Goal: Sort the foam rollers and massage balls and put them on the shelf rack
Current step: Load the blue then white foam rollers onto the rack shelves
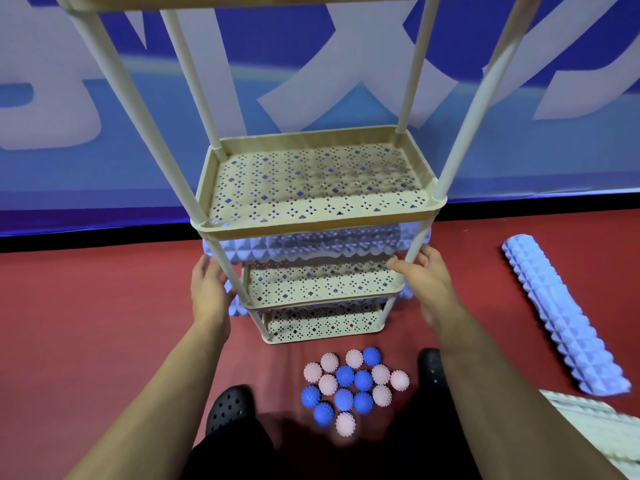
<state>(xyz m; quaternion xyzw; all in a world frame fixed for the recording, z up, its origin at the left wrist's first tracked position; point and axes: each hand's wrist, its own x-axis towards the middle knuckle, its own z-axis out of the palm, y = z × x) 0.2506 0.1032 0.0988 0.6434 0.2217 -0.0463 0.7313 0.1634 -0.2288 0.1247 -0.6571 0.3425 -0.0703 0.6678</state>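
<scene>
Foam roller (311, 245) on rack shelf (322, 284) — between left hand (211, 289), right hand (429, 282)

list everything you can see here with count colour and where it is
shelf rack: one, beige with patterned holes, standing on the floor against the wall, several tiers
foam rollers on the rack: at least two, lilac, one lying across each of two lower tiers, ends sticking out
foam roller on the floor: one, lilac, to the right of the rack
massage balls: fifteen, six blue and nine pink, clustered on the floor in front of the rack
floor: red
wall banner: blue with pale shapes, behind the rack
pale woven thing: one, bottom right corner, cannot tell what
shoes: two, black, on the floor
left hand: at the rack's left front post
right hand: at its right front post
</scene>
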